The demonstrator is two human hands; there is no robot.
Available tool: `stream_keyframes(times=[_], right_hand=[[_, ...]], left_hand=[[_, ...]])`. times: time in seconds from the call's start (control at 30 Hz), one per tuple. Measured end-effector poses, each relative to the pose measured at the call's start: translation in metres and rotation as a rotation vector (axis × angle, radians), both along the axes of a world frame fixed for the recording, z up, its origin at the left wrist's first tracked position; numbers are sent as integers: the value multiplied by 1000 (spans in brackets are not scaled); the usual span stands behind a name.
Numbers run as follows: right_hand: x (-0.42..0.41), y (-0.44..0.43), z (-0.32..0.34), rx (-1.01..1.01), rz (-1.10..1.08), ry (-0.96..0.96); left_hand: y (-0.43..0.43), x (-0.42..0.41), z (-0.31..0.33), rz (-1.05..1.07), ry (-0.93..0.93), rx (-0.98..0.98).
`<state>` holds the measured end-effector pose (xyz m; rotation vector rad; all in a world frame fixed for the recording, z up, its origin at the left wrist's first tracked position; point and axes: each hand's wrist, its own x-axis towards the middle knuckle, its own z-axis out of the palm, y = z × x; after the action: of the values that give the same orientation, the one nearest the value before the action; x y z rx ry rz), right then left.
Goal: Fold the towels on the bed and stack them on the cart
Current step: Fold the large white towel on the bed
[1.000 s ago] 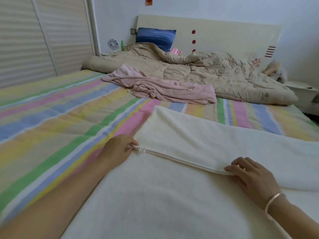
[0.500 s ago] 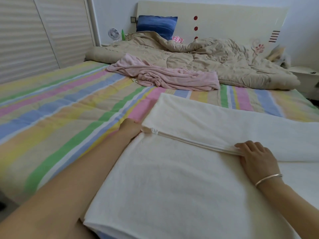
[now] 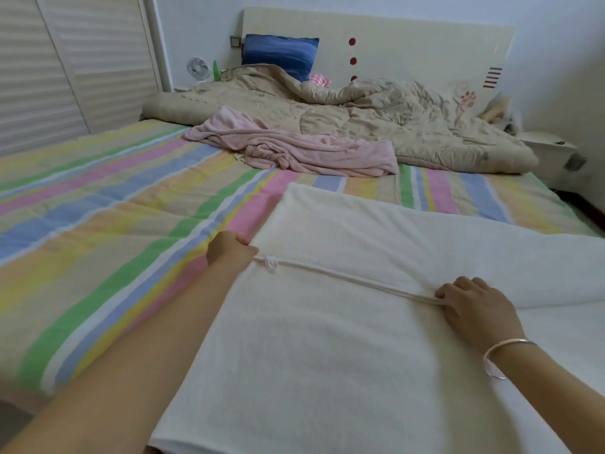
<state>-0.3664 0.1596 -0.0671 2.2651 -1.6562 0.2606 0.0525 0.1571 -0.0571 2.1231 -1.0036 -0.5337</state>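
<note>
Head view: the cream towel [image 3: 327, 348] lies flat on the striped bed [image 3: 98, 231], thick and terry-soft, its far half folded over. The left hand [image 3: 229, 252] clutches the corner beside the hanging loop [image 3: 271, 264], apparently with curled fingers, though they are mostly hidden. The right hand [image 3: 476, 311] pinches the doubled hem, likely to align the edges. A crumpled pink towel [image 3: 294, 149] waits beyond. No cart shows.
</note>
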Motion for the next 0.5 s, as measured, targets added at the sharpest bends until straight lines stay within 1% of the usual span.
stream_keyframes(times=[0.07,0.1,0.13,0.17,0.2,0.23,0.3,0.33,0.43,0.47,0.5], right_hand=[[0,-1,0,284,-63,16],[-2,1,5,377,-75,-8],[-6,5,10,417,-67,-96],[-9,10,16,410,-33,-235],[-16,17,21,372,-14,-393],[-21,23,24,326,-22,-556],[-42,35,29,293,-161,-826],[-60,44,30,341,-262,-995],[-88,59,28,587,-447,-1672],[-102,64,29,609,-486,-1849],[-109,67,30,614,-525,-1975]], left_hand=[[9,-9,0,-36,-149,69],[12,-17,1,-65,-256,85],[14,-28,4,-102,-376,80],[15,-41,9,-144,-476,32],[14,-59,15,-199,-547,-59],[14,-78,22,-267,-569,-146],[12,-125,32,-459,-553,-258],[10,-157,36,-575,-525,-290],[16,-230,38,-863,-443,-304],[18,-257,36,-939,-440,-330],[22,-277,33,-1001,-454,-346]])
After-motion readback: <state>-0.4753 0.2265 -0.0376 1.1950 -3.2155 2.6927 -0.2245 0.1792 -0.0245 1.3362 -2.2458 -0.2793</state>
